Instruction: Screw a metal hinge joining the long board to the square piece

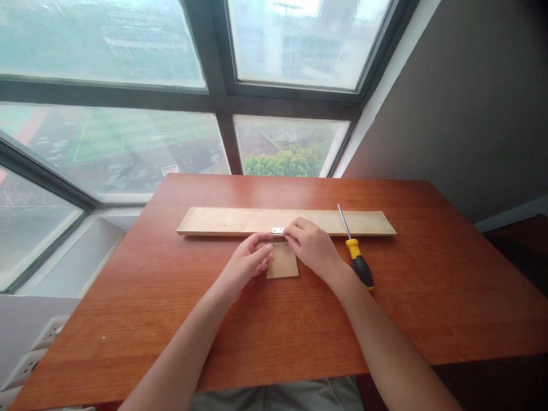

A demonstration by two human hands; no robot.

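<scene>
A long pale wooden plank (240, 221) lies across the middle of a reddish wooden table (141, 319). A small square wood piece (283, 265) sits just in front of it. A small silver metal hinge (278, 230) rests where the two pieces meet. My left hand (247, 264) is curled, its fingers closed at the small piece's left edge. My right hand (311, 245) lies over the joint with fingertips pinched at the hinge. Whether either hand truly grips is partly hidden.
A screwdriver with a yellow and black handle (358, 264) lies to the right of my right hand, its shaft resting over the plank. Large windows stand behind the table, a grey wall to the right. White power sockets (40, 348) sit at the lower left.
</scene>
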